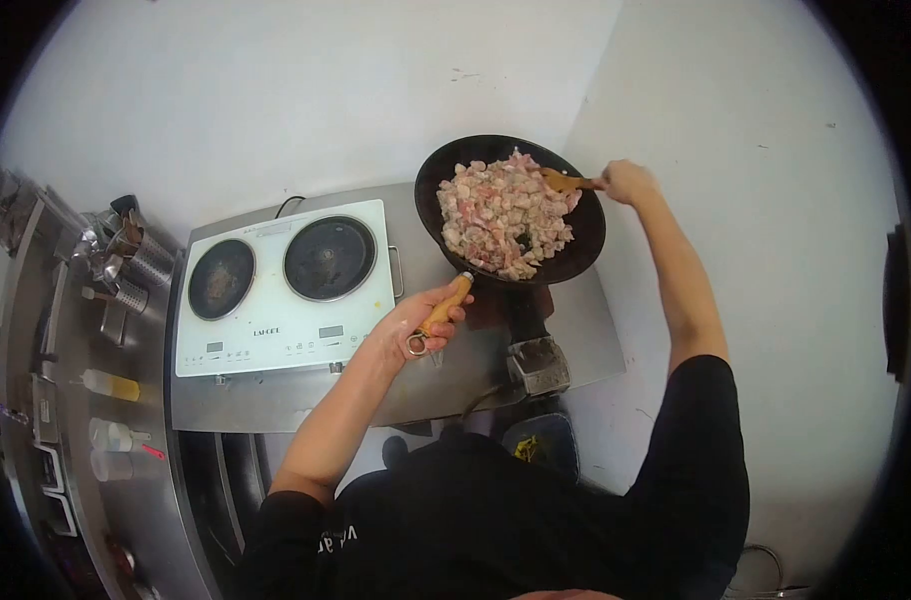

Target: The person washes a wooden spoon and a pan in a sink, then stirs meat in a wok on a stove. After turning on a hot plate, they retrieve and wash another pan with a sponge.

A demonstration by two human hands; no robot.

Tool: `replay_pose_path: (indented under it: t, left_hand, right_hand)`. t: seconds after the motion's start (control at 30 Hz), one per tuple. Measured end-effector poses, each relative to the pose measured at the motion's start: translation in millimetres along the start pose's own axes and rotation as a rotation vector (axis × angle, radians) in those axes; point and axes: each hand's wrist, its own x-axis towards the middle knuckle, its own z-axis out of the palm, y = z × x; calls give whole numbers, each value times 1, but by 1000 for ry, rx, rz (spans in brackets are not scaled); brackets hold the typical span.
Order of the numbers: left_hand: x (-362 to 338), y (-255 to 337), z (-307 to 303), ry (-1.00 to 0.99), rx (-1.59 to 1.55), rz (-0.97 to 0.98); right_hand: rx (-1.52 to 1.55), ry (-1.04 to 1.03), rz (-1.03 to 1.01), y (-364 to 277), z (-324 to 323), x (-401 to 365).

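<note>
A black wok [588, 238] full of diced pale-pink meat [506, 215] stands at the right end of the steel counter. My left hand [422, 318] is wrapped round the wok's wooden handle [450, 305], which has a metal ring at its end. At the wok's right rim, my right hand [631, 183] grips a wooden spatula [568, 182]. The spatula's blade dips into the meat at the upper right, so its tip is partly hidden. Something small and dark lies among the pieces near the middle.
Left of the wok sits a white two-plate electric cooktop [276, 300]. A black appliance with a metal end [541, 366] is below the wok. Squeeze bottles [112, 385] and perforated utensil holders [154, 260] line the left counter. A dark bin [566, 440] is near my body. Walls rise behind and to the right.
</note>
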Motion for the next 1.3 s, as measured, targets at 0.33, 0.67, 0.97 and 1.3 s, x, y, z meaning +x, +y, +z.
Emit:
replay_pose_path:
  t: [0.33,0.67,0.97,1.3]
  left_hand:
    - [4,-2,-5,-86,-31,25]
    - [1,-4,2,4,8,35]
    - [3,-3,-2,-38,-54,18]
    - [9,-7,-6,-67,-70,12]
  right_hand:
    - [-84,11,-34,4,-67,-28]
    - [-59,78,-250,-73,-1,-9]
    - [-167,179,-298,-87,-88,-166]
    - [-156,214,-96,-124,-27,-122]
